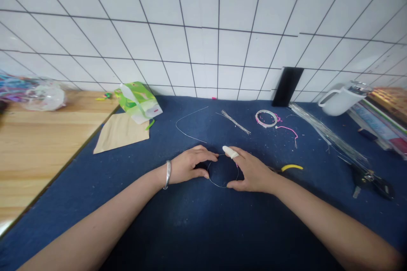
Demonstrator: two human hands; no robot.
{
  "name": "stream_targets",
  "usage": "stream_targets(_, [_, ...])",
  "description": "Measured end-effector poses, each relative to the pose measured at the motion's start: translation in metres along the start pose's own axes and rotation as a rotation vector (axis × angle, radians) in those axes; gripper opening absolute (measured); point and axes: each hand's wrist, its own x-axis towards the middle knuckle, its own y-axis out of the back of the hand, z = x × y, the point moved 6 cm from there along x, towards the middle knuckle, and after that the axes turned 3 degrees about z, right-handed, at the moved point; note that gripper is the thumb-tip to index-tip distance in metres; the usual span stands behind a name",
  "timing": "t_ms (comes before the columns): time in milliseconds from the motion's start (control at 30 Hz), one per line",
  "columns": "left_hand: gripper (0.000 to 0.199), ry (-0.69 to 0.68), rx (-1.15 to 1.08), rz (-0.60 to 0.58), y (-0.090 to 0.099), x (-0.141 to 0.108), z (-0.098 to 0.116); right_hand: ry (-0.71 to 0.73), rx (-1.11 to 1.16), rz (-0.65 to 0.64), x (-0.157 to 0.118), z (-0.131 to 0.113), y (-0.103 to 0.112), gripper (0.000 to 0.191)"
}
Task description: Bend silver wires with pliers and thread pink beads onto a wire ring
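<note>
A thin wire ring (217, 185) lies low over the dark blue cloth, between my two hands. My left hand (190, 164), with a silver bangle on its wrist, touches the ring's left side with thumb and fingertips. On the opposite side my right hand (252, 172) grips the ring, thumb at the lower edge and fingers at the top. A white finger cover (230, 152) wraps one of its fingers. A speck of pink shows on the ring near those fingers. Behind my right wrist a yellow-handled tool (292, 167) is partly hidden.
Beyond my hands lie a bent wire (177, 125), a wire bundle (235, 122) and a white ring with pink thread (266, 118). Long wires (330, 135), dark-handled pliers (370, 178) and a white mug (340, 99) stand right. A green bag (136, 99) and beige cloth (122, 132) lie left.
</note>
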Motion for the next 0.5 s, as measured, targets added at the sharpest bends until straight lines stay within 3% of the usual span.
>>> stream_targets(500, [0.044, -0.026, -0.007, 0.039, 0.0009, 0.007, -0.0009, 0.009, -0.014, -0.038, -0.0015, 0.0001, 0.0055, 0.095])
